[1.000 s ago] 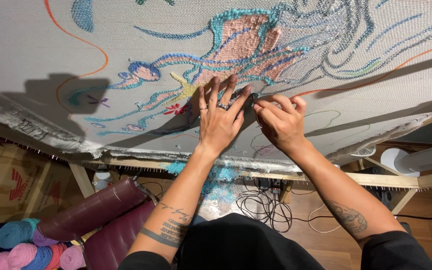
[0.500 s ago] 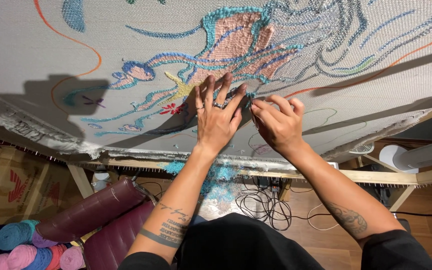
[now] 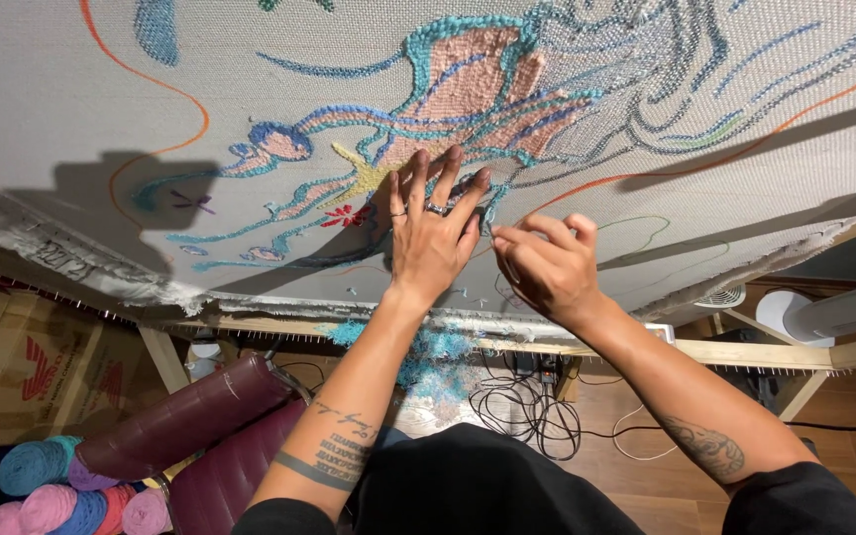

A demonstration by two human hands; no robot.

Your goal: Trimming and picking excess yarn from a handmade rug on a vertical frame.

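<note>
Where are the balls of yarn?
In the head view, the balls of yarn sit in the bottom left corner, pink, teal and purple, just left of the dark red cushions and below the cardboard box.
</note>
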